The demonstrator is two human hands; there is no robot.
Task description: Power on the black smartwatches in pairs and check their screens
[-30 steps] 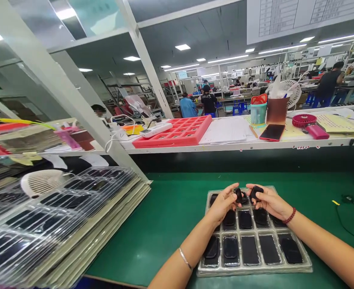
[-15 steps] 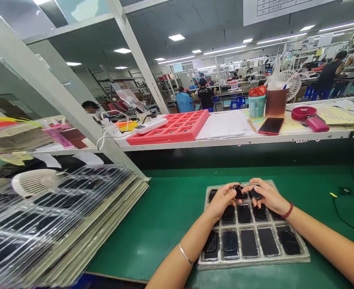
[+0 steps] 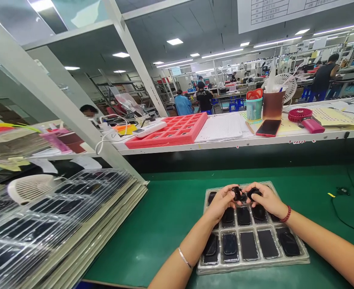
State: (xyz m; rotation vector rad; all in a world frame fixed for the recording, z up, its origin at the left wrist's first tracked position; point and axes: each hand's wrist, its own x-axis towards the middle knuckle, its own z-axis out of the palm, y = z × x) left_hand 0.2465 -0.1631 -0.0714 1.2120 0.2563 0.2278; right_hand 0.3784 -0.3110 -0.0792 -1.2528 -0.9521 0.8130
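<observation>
Over the far rows of a clear plastic tray (image 3: 252,265), both my hands are raised close together. My left hand (image 3: 220,204) pinches a small glossy black piece (image 3: 236,193) between thumb and fingers. A rounded, flat black piece (image 3: 252,193) is gripped by my right hand (image 3: 269,200), its thumb across the face. The two pieces are close to each other; whether they touch I cannot tell. In the tray's compartments lie dark rectangular pads, several with a rounded black piece (image 3: 230,243) on top. My fingers hide part of the far row.
Stacked trays of black pieces (image 3: 71,204) rise on the left, with a white fan (image 3: 29,188) on them. A shelf ahead carries a red foam tray (image 3: 177,130), papers (image 3: 219,127), a phone (image 3: 268,127) and cups. A black cable (image 3: 342,214) lies at right on the green mat (image 3: 164,224).
My right hand has turned its rounded black piece, and its thumb now lies over the face. My left hand keeps its grip with little movement. The camera view has shifted slightly.
</observation>
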